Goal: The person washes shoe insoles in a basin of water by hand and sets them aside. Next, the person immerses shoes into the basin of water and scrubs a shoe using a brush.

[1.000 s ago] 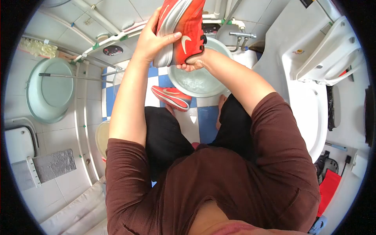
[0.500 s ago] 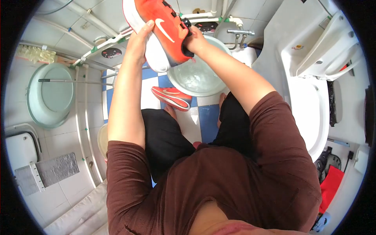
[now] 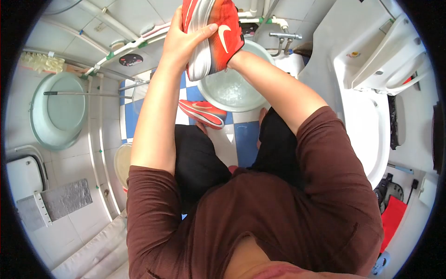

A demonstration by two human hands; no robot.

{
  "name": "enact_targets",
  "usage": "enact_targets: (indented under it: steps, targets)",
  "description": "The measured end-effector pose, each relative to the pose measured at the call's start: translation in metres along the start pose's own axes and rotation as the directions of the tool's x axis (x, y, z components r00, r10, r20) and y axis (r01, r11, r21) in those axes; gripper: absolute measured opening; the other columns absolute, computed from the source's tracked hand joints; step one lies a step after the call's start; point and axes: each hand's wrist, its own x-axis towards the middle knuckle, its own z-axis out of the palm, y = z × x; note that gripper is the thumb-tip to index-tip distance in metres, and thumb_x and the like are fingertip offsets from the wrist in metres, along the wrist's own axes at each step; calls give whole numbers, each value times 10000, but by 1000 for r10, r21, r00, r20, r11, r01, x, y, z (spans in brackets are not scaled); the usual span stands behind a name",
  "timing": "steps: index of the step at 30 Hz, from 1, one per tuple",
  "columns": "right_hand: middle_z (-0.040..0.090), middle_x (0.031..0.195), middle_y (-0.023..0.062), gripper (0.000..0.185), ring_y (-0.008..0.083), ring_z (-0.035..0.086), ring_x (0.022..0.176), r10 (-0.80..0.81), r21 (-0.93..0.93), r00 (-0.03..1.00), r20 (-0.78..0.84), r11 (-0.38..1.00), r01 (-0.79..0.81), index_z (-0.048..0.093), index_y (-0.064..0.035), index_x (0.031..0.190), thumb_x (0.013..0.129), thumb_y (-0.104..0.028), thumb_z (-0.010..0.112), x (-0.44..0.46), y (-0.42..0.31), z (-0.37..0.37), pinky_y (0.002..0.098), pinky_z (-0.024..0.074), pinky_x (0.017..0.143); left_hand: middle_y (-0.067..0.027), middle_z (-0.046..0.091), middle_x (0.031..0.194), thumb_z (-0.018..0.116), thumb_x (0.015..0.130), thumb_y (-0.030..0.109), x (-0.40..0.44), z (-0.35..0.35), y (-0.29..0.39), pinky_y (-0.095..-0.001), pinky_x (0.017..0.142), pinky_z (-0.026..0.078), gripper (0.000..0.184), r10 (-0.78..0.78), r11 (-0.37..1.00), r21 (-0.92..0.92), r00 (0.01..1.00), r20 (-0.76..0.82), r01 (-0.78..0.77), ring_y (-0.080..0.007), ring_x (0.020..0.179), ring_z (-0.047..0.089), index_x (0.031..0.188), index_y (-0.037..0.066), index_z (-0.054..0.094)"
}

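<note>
An orange-red sneaker (image 3: 226,37) with a white swoosh and white sole is held up at the top middle, above the basin. My left hand (image 3: 183,44) is closed around its sole side, thumb pressed over the edge onto the upper. At the shoe's opening, my right hand (image 3: 236,59) grips it from the right; its fingers are hidden by the shoe. A matching sneaker (image 3: 202,113) lies on the tiled floor near my foot. The pale green basin (image 3: 237,110) holds water (image 3: 232,93).
A metal tap (image 3: 285,36) on the wall stands behind the basin. To the right is a white sink (image 3: 367,135). Along the left wall run white pipes (image 3: 95,153), and a green basin (image 3: 58,111) leans there with a metal rod across it. Blue and white tiles (image 3: 246,139) cover the floor.
Both hands have moved the held sneaker to the right and turned it, so more of its sole edge faces me. My right hand has gone further behind the shoe.
</note>
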Motion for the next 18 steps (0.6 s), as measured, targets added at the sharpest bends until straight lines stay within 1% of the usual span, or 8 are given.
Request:
enact_targets:
  steps: [3,7,9,10,13,15,16,18]
  targets:
    - [524,1191,65,331,195,504,1049,-52,-144,997,49,988,58,463,-64,1240,954,-211,388,11,13,-3,328,419,911,-103,581,1119,704,749,211,-1,-8,1,-323,882,432,566,-79,993,-77,994,72,84,-191,1014,556,1224,-1,481]
    - [552,1124,68,327,180,534,1011,-193,-90,979,64,976,198,473,-80,1225,945,-245,436,20,24,-7,325,458,854,-109,585,1109,672,772,246,0,-18,-5,-323,873,437,532,-98,986,-125,993,71,106,-192,997,563,1204,-7,492]
    - [544,1164,55,341,174,524,1037,-152,-410,988,25,900,149,465,-76,1252,941,-212,440,9,17,-5,328,440,882,-114,591,1100,658,787,270,1,-27,-10,-331,875,441,518,-136,986,-88,989,64,141,-196,991,571,1195,-6,499]
    - [540,1184,48,349,171,519,1050,-135,-556,991,6,823,116,461,-74,1266,939,-196,442,3,12,-4,330,430,897,-113,596,1090,677,782,275,0,-29,-10,-327,861,451,516,-172,969,-169,983,63,180,-197,984,579,1183,0,505]
    - [587,1107,48,350,163,570,971,313,-165,950,-1,937,-309,490,-87,1254,931,-220,467,7,17,-19,322,470,830,-118,606,1082,692,783,299,-2,-40,-9,-330,840,470,507,-268,906,-336,963,16,258,-205,972,597,1164,12,521]
    - [613,1058,48,336,127,595,885,438,-160,892,110,894,-419,536,-97,1208,919,-262,486,3,9,-24,292,495,738,-131,606,1103,646,807,328,3,-46,-16,-348,855,468,499,-334,885,-366,940,-68,288,-213,979,600,1172,9,528]
    - [608,1042,46,336,93,580,854,511,-282,856,81,835,-473,578,-85,1119,906,-336,508,10,15,-32,266,487,700,-116,625,1074,651,807,339,7,-50,-20,-338,820,488,482,-319,867,-425,945,-75,259,-206,943,617,1150,15,548]
    - [600,1063,40,319,102,572,889,492,-428,870,12,789,-440,566,-93,1142,919,-300,469,14,13,-45,261,478,702,-131,617,1076,648,827,312,7,-56,-15,-355,829,492,437,-471,732,-567,882,-22,377,-240,954,610,1141,24,548]
